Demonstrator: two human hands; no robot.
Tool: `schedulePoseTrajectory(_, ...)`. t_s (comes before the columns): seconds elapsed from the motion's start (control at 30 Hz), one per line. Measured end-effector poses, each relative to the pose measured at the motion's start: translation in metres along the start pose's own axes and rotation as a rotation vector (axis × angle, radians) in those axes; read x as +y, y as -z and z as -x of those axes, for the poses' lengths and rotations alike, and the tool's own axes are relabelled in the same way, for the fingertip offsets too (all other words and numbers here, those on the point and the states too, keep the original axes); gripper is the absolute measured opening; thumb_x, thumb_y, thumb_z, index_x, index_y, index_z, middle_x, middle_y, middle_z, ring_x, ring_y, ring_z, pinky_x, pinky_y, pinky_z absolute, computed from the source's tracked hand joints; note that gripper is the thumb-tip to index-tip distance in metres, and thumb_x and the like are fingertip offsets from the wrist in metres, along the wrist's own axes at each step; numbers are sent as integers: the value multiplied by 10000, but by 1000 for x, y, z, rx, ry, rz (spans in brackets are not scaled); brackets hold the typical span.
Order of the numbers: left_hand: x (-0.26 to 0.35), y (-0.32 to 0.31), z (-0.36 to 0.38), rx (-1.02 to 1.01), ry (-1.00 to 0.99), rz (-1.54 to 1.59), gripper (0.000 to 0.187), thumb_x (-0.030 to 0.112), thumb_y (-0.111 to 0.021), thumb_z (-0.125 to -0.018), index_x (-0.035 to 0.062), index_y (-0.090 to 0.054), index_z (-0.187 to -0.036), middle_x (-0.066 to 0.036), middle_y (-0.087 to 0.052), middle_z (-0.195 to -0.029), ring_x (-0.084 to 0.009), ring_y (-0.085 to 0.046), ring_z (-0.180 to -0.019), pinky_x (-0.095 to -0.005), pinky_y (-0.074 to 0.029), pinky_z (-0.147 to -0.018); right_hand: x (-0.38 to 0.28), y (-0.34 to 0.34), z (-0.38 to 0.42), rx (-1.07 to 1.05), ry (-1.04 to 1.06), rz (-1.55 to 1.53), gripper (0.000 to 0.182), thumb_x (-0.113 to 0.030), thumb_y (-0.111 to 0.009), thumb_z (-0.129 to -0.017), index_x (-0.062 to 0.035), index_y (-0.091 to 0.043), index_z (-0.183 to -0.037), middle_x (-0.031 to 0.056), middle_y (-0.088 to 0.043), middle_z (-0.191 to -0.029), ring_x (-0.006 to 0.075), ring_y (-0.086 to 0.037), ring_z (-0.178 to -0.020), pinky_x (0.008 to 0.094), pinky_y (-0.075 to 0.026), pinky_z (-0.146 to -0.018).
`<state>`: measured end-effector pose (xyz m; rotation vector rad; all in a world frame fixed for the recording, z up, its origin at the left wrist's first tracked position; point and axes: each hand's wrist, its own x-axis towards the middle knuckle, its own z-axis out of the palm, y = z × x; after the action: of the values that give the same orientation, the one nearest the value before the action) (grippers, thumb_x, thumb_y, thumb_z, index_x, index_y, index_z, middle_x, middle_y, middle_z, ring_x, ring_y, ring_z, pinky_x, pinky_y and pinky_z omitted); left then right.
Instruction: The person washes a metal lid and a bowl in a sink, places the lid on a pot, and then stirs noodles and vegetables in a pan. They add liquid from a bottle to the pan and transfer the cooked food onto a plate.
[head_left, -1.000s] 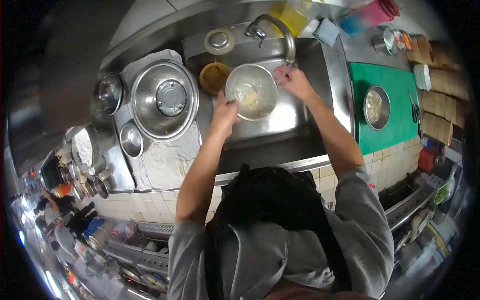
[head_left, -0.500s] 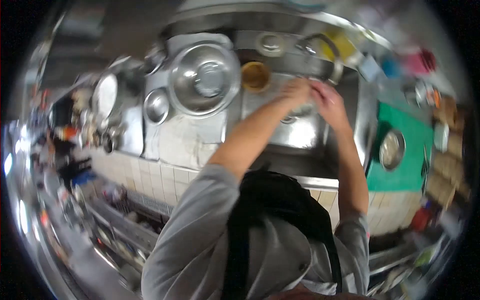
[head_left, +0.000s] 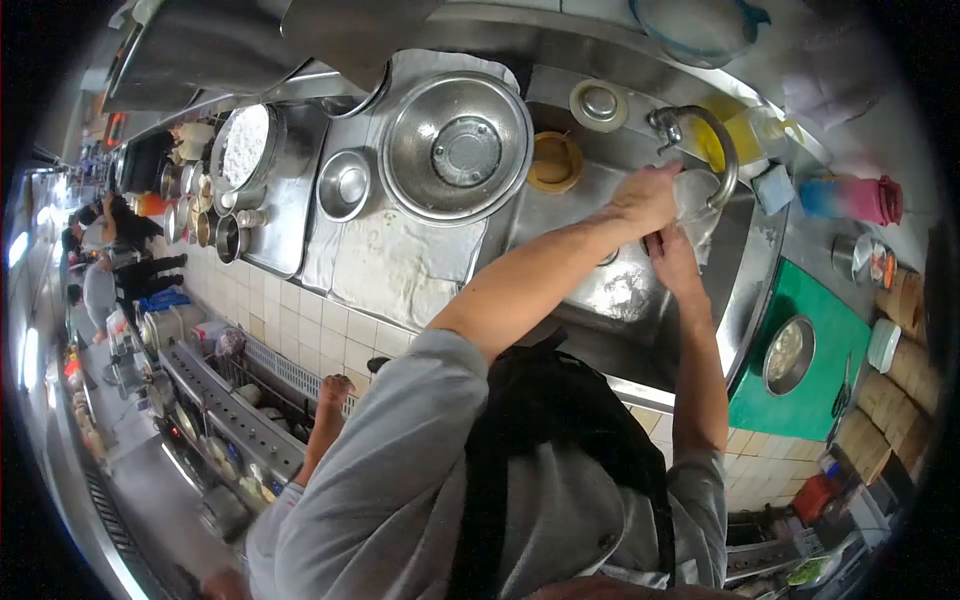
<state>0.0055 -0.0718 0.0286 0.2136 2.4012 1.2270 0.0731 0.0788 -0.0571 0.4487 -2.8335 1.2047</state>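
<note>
Over the sink [head_left: 560, 215], my left hand [head_left: 648, 200] is closed at the left edge of a clear, round piece [head_left: 697, 195] under the curved faucet [head_left: 732, 150]. My right hand [head_left: 676, 262] is just below, its fingers bent against the lower edge of the same piece. What the piece is exactly cannot be made out. A round tan container [head_left: 555, 162] stands in the sink, left of my left hand. The sink strainer is partly hidden behind my left forearm.
Left of the sink are a large metal bowl [head_left: 456, 100], a small bowl [head_left: 344, 185] and a tray [head_left: 290, 190]. To the right, a green board [head_left: 800, 400] holds a metal bowl [head_left: 789, 355] and scissors [head_left: 843, 398]. Another person's arm [head_left: 325, 430] shows at lower left.
The view has shifted and sharpened. My hands have moved slightly apart, right and down in the picture, and the clear piece now shows beside them. Another person's arm has appeared at lower left.
</note>
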Motion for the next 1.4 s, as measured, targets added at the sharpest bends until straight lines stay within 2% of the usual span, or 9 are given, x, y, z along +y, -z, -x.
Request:
schedulePoseTrajectory(0.3,6,25,0,-107,-94,-245,564,181,-585,-867,132,-518,-1425,-248,-661,-1186,-384,-634,-1139,-475,-482,-1006,6,-22,-8,-260,-165,93,253,-106,-577,-927,7,-582,-1154,271,-638,-1078,484,-600,-1012,494,-500,-852)
schedulePoseTrajectory(0.57,20,-21,-32,-253,-214,-737,326,206,-490,-955,80,-740,-1123,-178,-696,-1183,-348,-660,-1128,-513,-489,-959,-11,-8,78,292,-134,-193,287,-42,-620,-959,6,-564,-1237,177,-609,-1187,277,-631,-1043,354,-497,-916)
schedulePoseTrajectory(0.63,9,-43,-37,-285,-286,-788,338,228,-491,-957,70,-737,-1127,-181,-698,-1177,-356,-662,-1120,-517,-495,-950,-26,0,87,400,-449,-470,431,-83,-629,-980,-13,-466,-1373,116,-514,-1336,223,-576,-1105,351,-466,-984)
schedulePoseTrajectory(0.9,46,-19,-26,-729,-610,-798,341,257,-601,-912,51,-711,-1160,-194,-694,-1178,-349,-677,-1076,-488,-518,-941,4,-18,107,13,-879,-989,455,-226,-656,-975,53,-487,-1292,162,-665,-1044,191,-662,-687,322,-557,-556)
schedulePoseTrajectory(0.97,31,-14,-20,-235,-362,-515,403,207,-677,-854,101,-663,-1242,-174,-696,-1175,-361,-670,-1078,-452,-527,-937,-28,-12,97,232,-888,-1076,349,-183,-619,-977,85,-533,-1183,189,-665,-926,210,-627,-547,341,-545,-518)
schedulePoseTrajectory(1.03,12,-1,-46,-434,-316,-473,484,242,-679,-846,146,-604,-1315,-175,-687,-1191,-386,-654,-1090,-447,-517,-962,-33,-5,94,427,-876,-1230,276,-104,-582,-955,104,-552,-1134,180,-659,-891,215,-626,-557,360,-553,-521)
schedulePoseTrajectory(1.23,-51,-38,15,144,-124,96,597,188,-692,-812,45,-514,-1364,-222,-678,-1155,-373,-678,-1045,-446,-530,-943,-44,10,63,574,-1020,-1184,267,-71,-635,-874,122,-548,-1037,139,-589,-788,261,-637,-564,397,-583,-553)
schedulePoseTrajectory(1.3,-67,-62,21,-19,293,604,613,119,-747,-757,2,-555,-1327,-238,-691,-1082,-365,-677,-1054,-458,-541,-904,-42,10,59,534,-912,-1199,304,-60,-580,-893,120,-540,-1135,176,-646,-892,232,-627,-556,367,-586,-543)
schedulePoseTrajectory(1.4,-45,-23,11,-283,431,290,513,192,-740,-805,-23,-609,-1252,-239,-691,-1076,-362,-676,-1045,-472,-532,-915,-32,6,75,443,-908,-1130,313,-59,-537,-916,116,-533,-1177,184,-663,-972,217,-631,-568,348,-582,-538)
